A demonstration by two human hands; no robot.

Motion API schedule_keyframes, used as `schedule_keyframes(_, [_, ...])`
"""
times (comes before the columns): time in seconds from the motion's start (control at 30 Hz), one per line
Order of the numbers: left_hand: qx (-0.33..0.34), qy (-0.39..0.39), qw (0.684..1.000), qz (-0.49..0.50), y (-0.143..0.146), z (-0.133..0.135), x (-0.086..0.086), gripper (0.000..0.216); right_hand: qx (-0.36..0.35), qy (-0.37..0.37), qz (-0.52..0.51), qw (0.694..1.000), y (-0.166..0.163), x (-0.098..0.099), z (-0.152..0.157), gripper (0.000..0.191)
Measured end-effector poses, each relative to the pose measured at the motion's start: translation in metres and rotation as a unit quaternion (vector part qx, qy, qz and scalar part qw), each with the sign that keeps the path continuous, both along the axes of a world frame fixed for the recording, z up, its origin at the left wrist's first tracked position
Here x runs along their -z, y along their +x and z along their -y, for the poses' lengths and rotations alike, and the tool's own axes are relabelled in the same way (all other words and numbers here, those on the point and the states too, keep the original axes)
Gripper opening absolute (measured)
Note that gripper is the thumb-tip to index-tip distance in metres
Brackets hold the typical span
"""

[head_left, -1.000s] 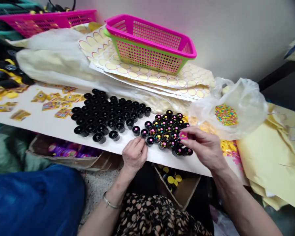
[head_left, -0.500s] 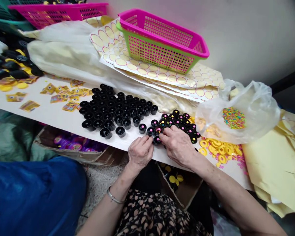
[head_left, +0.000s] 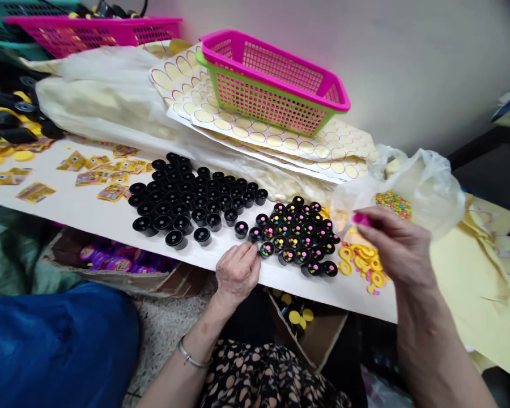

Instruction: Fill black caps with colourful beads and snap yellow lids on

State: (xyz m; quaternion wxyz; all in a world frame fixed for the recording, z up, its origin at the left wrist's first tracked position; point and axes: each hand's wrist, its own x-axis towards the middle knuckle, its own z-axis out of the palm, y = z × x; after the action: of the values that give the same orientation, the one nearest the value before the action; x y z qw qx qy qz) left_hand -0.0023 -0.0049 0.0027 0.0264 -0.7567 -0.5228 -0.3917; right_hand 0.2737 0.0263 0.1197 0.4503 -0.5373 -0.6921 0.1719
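Observation:
My left hand (head_left: 237, 273) rests closed at the table's front edge, its fingertips pinching a small black cup (head_left: 266, 249) that has coloured candy in it. Left of it stands a block of empty black cups (head_left: 187, 195); right of it a cluster of filled black cups (head_left: 300, 235). My right hand (head_left: 393, 243) is raised beside the clear plastic bag of coloured candy (head_left: 393, 203), fingers closed on a small pink scoop (head_left: 360, 219). Yellow rings (head_left: 363, 260) lie on the table under that hand.
A pink basket nested in a green one (head_left: 276, 85) sits on sheets of round stickers (head_left: 255, 127). Yellow printed labels (head_left: 97, 173) are scattered at the left. Another pink basket (head_left: 89, 31) stands far left. Cardboard boxes (head_left: 310, 323) sit under the table. Yellow paper (head_left: 471, 272) lies at the right.
My right hand has left the filled cups and swung right and up to the candy bag with the pink scoop. My left hand stays at the front cups.

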Motion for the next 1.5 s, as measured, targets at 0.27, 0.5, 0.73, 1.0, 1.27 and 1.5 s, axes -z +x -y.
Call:
schedule_keyframes(0.27, [-0.113, 0.052, 0.981, 0.151, -0.002, -0.004, -0.009, 0.027, 0.284, -0.171, 0.343, 0.879, 0.090, 0.027, -0.071, 0.022])
schedule_keyframes(0.5, [-0.111, -0.056, 0.972, 0.200, -0.001, -0.007, -0.021, 0.042, 0.340, -0.260, 0.304, 0.851, 0.103, 0.034, -0.102, 0.021])
schedule_keyframes(0.73, [-0.102, -0.134, 0.969, 0.179, -0.003, -0.016, -0.022, 0.046, 0.274, -0.205, 0.100, 0.934, 0.131, 0.044, -0.100, 0.016])
schedule_keyframes(1.0, [-0.135, -0.151, 0.967, 0.154, -0.001, -0.037, -0.016, 0.049, 0.173, 0.002, -0.228, 0.958, 0.090, 0.024, -0.043, 0.026])
schedule_keyframes(1.27, [-0.118, -0.144, 0.960, 0.208, 0.002, -0.028, -0.015, 0.047, -0.035, -0.083, -0.246, 0.965, -0.020, -0.021, 0.000, 0.018])
schedule_keyframes(1.5, [-0.090, -0.146, 0.967, 0.191, 0.002, -0.025, -0.015, 0.053, -0.197, -0.104, 0.079, 0.972, -0.092, -0.003, -0.037, 0.010])
